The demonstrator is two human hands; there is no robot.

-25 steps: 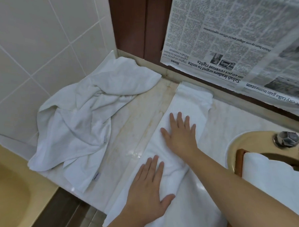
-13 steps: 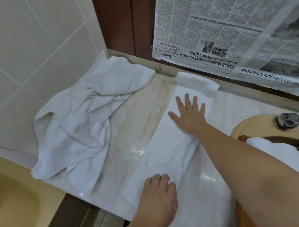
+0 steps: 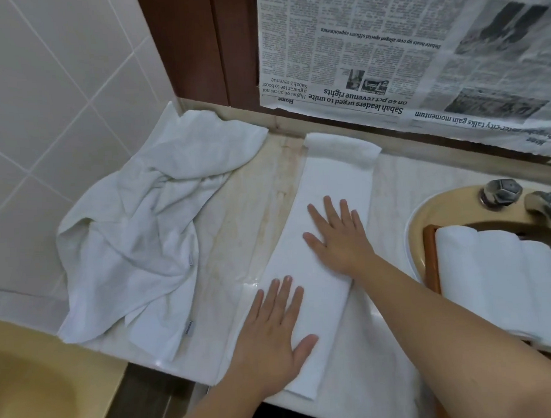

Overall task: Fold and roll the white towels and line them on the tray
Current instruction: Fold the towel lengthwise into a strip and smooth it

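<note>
The folded towel [image 3: 329, 238] lies as 1 long narrow strip on the marble counter [image 3: 258, 209], running from the near edge toward the far wall, where its far end is bunched up against the ledge under the newspaper [image 3: 387, 55]. Both hands are flat on it. The left hand [image 3: 273, 332] has its fingers spread and presses the near part of the strip; the right hand [image 3: 338, 234] has its fingers straight and a little apart and presses the middle part. Neither hand pinches the cloth.

I judge this towel to be light, soft and limp. It will not keep a shape by itself, so a fold stays only while it is pressed. It looks thick enough to spring open a little. It should not be slippery on the stone, and it is not fragile. For rolling, the best place to take hold seems to be the near short end, with both thumbs under the edge and the fingers on top, keeping the roll tight and the long edges level.

At the left, the crumpled towel [image 3: 136, 234] waits in 1 loose heap, just beside the strip but not touching it. At the right, the tray [image 3: 430, 265] rests across the sink [image 3: 441, 208] and already carries rolled towels [image 3: 492, 278].
</note>
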